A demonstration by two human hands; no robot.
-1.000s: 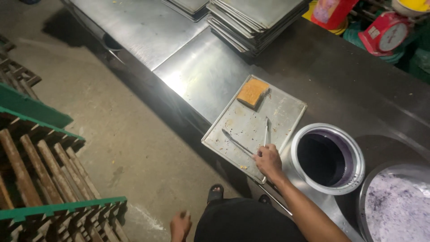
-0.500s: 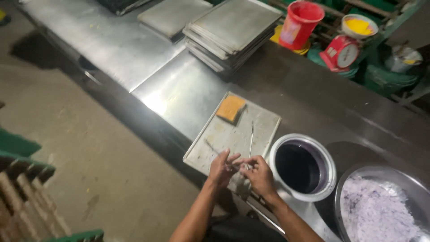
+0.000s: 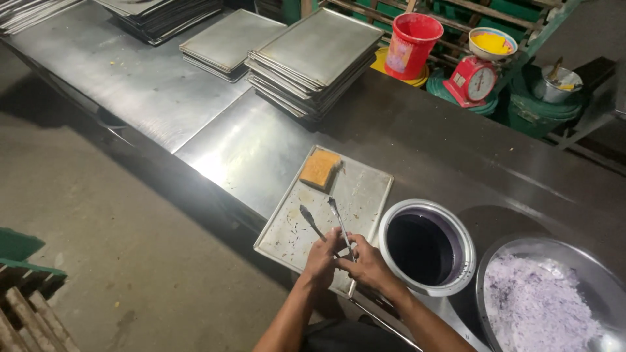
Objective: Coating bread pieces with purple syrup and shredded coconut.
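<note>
Head view: both hands meet over the near end of a flat metal tray [image 3: 365, 195] lying on the steel desk [image 3: 150, 91]. Left hand [image 3: 321, 257] is closed round the handle of one thin metal tool [image 3: 310, 221], its tip resting on the tray surface. Right hand [image 3: 366, 262] is closed round a second thin metal tool [image 3: 340, 220], which angles up-left w/ its tip near the tray's middle. The two hands touch each other at the fingers; the tools lie side by side, tips apart.

An orange sponge-like block [image 3: 320, 168] sits at the tray's far end, well apart from the tool tips. Tray surface is speckled w/ dark flecks.

Just right of the tray, a round white-rimmed pot [image 3: 456, 225] holds dark purple liquid. Further right, at the frame edge, a wide metal bowl [image 3: 502, 261] holds pale purple powder.

Far side of the desk: stacks of flat metal trays [image 3: 313, 58], w/ more stacks to the left. Behind them a red bucket [image 3: 411, 38], a red dial scale [image 3: 475, 81] w/ a bowl of yellow stuff [image 3: 493, 43] on top, and green crates [image 3: 541, 111]. Concrete floor [image 3: 98, 248] lies left of the desk.
</note>
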